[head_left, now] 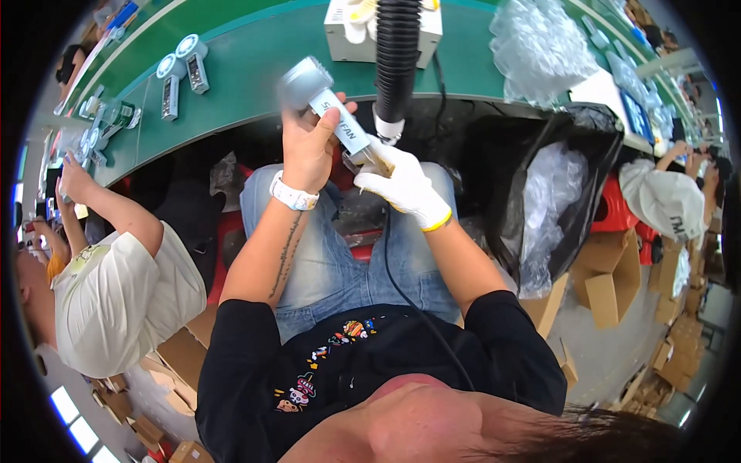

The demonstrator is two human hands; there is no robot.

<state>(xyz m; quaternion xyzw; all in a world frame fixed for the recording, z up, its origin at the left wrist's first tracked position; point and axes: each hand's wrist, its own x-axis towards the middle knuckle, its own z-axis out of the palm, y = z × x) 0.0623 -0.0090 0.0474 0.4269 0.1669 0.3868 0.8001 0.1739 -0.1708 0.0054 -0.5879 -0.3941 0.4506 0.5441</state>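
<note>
My left hand [306,152], bare, with a white watch on the wrist, is closed round the handle of a pale blue handheld fan [340,122]. The fan tilts, its round head up and to the left and somewhat blurred. At the lower end of the handle is my right hand [403,185] in a white glove with a yellow cuff. Its fingers close on that end, where a small brownish part shows; their tips are partly hidden. Both hands are above my lap, just in front of the table edge.
A black corrugated hose [397,58] hangs right of the fan, before a white box [336,38]. Two similar fans [170,92] lie on the green table [239,85]. Clear plastic bags [540,50] are heaped at right, above a black bin bag [571,139]. A co-worker [127,293] sits at left.
</note>
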